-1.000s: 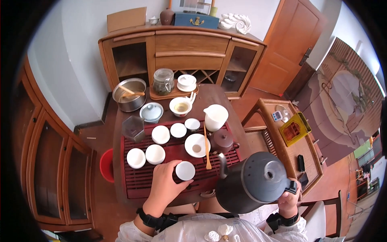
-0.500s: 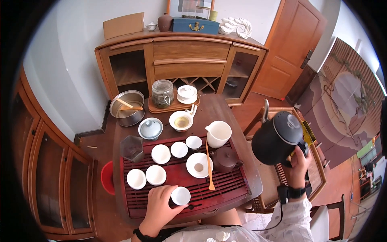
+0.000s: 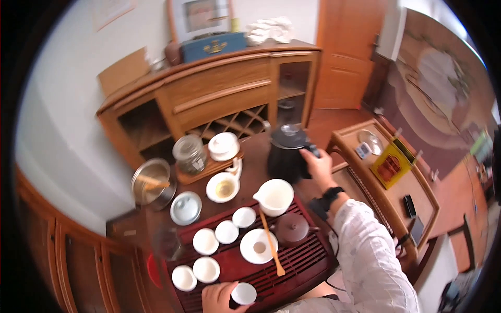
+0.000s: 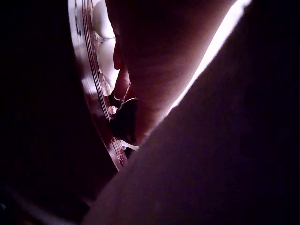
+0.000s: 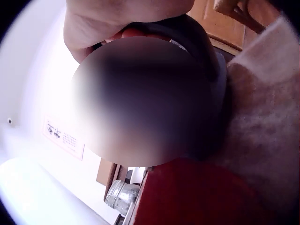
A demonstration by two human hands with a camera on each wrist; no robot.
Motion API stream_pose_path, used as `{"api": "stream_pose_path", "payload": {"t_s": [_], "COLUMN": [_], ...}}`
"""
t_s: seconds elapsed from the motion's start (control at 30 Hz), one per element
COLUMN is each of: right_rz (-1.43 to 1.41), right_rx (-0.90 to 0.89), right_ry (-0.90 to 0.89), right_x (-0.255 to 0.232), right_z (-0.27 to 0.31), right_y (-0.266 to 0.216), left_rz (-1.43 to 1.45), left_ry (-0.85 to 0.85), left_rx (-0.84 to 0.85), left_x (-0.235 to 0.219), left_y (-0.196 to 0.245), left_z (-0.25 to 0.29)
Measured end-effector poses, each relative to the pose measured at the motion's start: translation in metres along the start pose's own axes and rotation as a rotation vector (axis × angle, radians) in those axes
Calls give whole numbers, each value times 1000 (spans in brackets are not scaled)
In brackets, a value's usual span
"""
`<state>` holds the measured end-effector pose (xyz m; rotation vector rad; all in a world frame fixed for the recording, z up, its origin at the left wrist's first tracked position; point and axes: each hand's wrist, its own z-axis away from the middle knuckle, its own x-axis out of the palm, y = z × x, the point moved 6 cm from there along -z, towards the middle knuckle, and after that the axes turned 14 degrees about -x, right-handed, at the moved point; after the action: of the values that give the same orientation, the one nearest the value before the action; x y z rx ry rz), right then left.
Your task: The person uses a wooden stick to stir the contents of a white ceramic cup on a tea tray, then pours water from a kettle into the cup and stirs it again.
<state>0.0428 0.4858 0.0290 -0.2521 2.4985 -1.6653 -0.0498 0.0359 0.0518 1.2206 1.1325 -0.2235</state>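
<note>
My left hand [image 3: 216, 298] holds a small cup [image 3: 243, 293], dark outside and white inside, at the front edge of the slatted red tea tray [image 3: 235, 265]. My right hand [image 3: 319, 166] grips the handle of a black kettle [image 3: 287, 159] over the table's back right corner, beyond a white pitcher [image 3: 276, 196]. Several white cups [image 3: 205, 241] stand on the tray. A strainer bowl [image 3: 254, 253] sits there too, with a wooden scoop [image 3: 271, 244] across it, near a brown teapot [image 3: 292, 228]. In the right wrist view, blur hides most of the kettle.
Behind the tray stand a pot [image 3: 152, 194], a lidded bowl [image 3: 186, 208], a bowl of pale yellow liquid [image 3: 223, 188] and a glass jar [image 3: 190, 153]. A lidded white cup [image 3: 224, 146] sits beside the jar. At the right, a side table [image 3: 412, 180] bears a yellow tin [image 3: 392, 165].
My right hand has carried the kettle from the front right, out past the table's right side, then left and away to its back corner. My left hand keeps hold of the small cup.
</note>
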Motion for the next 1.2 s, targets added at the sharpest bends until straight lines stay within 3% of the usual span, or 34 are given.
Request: {"api": "stream_pose_path", "payload": {"t_s": [0.1, 0.2, 0.27, 0.3, 0.33, 0.4, 0.47, 0.53, 0.6, 0.8, 0.87, 0.93, 1.03, 1.2], "right_rz": [-178, -1, -23, 275, 382, 213, 58, 87, 306, 434, 426, 451, 454, 501], "right_rx": [-21, 81, -59, -148, -282, -337, -214, -291, -482, -458, -499, -470, -546, -591], "right_ry": [-50, -258, -367, -377, -297, -187, -195, -289, -314, -401, -378, -519, -555, -591], "right_x": [20, 17, 13, 0, -12, -34, -59, -86, -112, -163, -170, -168, -170, -176], "right_z": [3, 5, 4, 6, 14, 38, 87, 131, 179, 288, 310, 329, 349, 367], "right_y": [18, 10, 5, 1, -7, -14, -60, -80, -110, -142, -150, -154, -165, -165], "left_rz": [-13, -33, -17, -20, -16, -4, -10, 4, 1, 9, 11, -32, -48, 14], "left_ry": [-6, -11, -1, 3, 17, 30, 74, 77, 169, 240, 275, 329, 383, 428], "left_rx": [0, -23, -53, -30, -34, -33, 8, 42, 67, 144, 168, 160, 131, 4], "left_x": [3, 5, 6, 6, 7, 6, 5, 8, 20, 14, 18, 19, 26, 28], "left_y": [1, 1, 1, 3, 3, 3, 5, 3, -18, 3, 4, 9, 8, 5], "left_z": [0, 0, 1, 0, 0, 2, 3, 1, 7, 7, 9, 12, 13, 14]}}
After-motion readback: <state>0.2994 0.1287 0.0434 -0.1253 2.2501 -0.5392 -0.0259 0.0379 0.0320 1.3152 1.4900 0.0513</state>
